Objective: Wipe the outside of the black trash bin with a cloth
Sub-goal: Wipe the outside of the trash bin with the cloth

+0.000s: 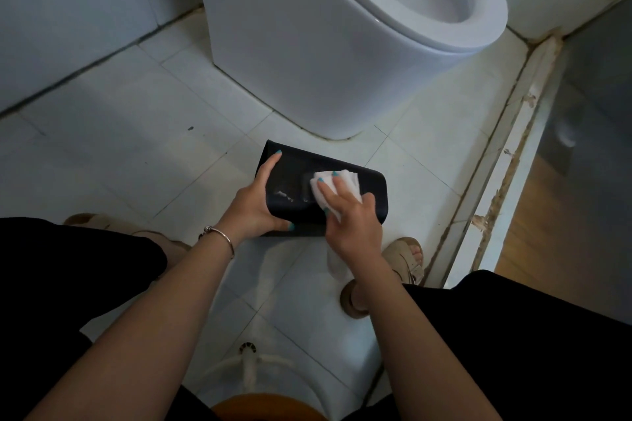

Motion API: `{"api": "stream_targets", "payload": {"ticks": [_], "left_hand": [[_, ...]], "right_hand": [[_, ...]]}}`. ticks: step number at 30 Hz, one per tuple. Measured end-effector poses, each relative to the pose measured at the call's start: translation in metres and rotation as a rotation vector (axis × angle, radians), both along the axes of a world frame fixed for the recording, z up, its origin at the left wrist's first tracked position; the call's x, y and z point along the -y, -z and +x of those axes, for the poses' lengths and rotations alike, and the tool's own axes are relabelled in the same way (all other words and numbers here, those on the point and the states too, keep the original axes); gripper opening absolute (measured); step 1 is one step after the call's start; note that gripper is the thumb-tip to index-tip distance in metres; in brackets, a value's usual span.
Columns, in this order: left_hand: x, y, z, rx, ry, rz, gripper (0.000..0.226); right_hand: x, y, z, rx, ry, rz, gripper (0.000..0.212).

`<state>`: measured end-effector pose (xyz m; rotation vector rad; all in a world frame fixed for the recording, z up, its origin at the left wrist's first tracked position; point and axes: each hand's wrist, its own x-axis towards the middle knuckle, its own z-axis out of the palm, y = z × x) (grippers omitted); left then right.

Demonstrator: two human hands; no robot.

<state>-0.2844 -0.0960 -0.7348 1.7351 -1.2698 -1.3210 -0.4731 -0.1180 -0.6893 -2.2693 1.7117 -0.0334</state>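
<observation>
The black trash bin [371, 190] sits on the tiled floor in front of the toilet, seen from above with its flat lid facing me. My left hand [254, 202] grips the bin's left end, thumb at the near edge and fingers over the top. My right hand [349, 215] presses a folded white cloth [337, 181] against the middle of the bin's top surface. Part of the cloth hangs down under my right wrist. A few light smears show on the lid to the left of the cloth.
A white toilet [307, 55] stands just behind the bin. My sandalled feet [407, 258] flank the bin. A raised, stained threshold [506, 164] runs along the right, with wood flooring beyond. A floor drain [248, 349] and white hose lie near me.
</observation>
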Motion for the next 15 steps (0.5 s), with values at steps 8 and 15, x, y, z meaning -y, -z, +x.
{"api": "stream_targets", "payload": {"ticks": [8,15], "left_hand": [[-0.003,0.002,-0.003,0.017,-0.036,-0.018,0.128],[-0.003,0.004,0.003,-0.019,0.014,-0.014,0.128]], "right_hand": [[-0.024,0.004,0.047,0.060,0.027,-0.015,0.064],[-0.013,0.007,0.010,-0.037,-0.102,-0.091,0.064]]}}
